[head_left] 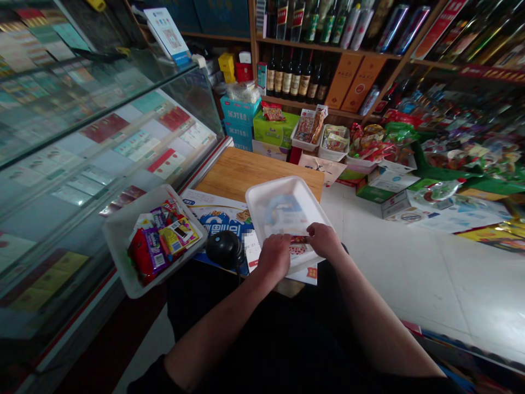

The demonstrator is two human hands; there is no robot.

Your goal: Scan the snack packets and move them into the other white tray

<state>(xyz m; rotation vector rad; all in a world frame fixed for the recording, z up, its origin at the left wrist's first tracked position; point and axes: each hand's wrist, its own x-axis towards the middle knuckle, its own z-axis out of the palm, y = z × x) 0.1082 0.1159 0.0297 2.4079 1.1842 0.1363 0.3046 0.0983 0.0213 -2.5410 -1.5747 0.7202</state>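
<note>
The left hand (274,256) and the right hand (324,241) are both at the near edge of a white plastic tray (283,191), with the fingers bent narrow beside a small red packet (298,239), but I cannot tell if they really hold it. This tray lies on a wooden counter (246,169), near a black barcode scanner (225,249). Just left of the scanner is a second tray (118,235) with snack packets (164,241).

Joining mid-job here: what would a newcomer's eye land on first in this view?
First comes the white plastic tray at centre, with the left hand and right hand at its near edge. To its left, a second white tray holds colourful snack packets beside the glass display case. Above, dark bottles line the wooden shelves.
</note>
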